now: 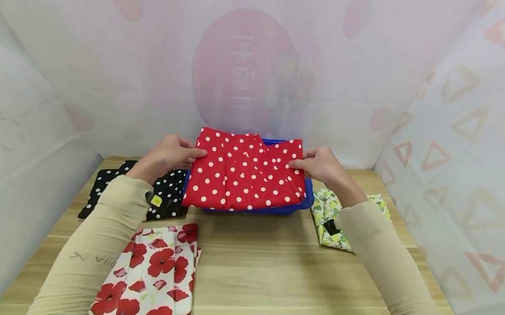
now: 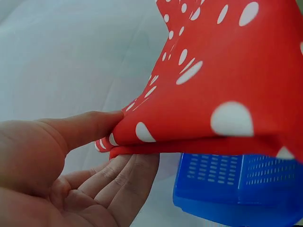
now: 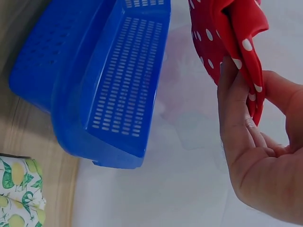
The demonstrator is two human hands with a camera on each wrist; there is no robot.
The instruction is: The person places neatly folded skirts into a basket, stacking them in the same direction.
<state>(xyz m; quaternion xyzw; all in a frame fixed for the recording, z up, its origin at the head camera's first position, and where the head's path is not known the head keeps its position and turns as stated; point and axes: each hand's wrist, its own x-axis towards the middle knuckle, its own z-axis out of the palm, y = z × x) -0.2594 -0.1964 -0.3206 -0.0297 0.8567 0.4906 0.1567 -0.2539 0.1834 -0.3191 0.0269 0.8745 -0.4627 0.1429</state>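
Note:
A folded red cloth with white polka dots (image 1: 243, 176) is held up between both hands, in front of and above a blue plastic basket (image 1: 308, 196). My left hand (image 1: 173, 153) pinches its left edge; the left wrist view shows the thumb on top and the fingers beneath the cloth (image 2: 222, 94). On the other side my right hand (image 1: 320, 165) pinches the right edge, and the folded layers (image 3: 246, 52) hang between thumb and fingers in the right wrist view. Slotted walls of the basket (image 3: 128, 71) show there; the cloth hides most of it in the head view.
Left of the basket lies a black cloth with white dots (image 1: 169, 191), partly behind the left arm. A folded white cloth with red poppies (image 1: 156, 271) lies nearer on the wooden table (image 1: 251, 271). To the right, a lemon-print cloth (image 1: 331, 209) sits partly under the right forearm.

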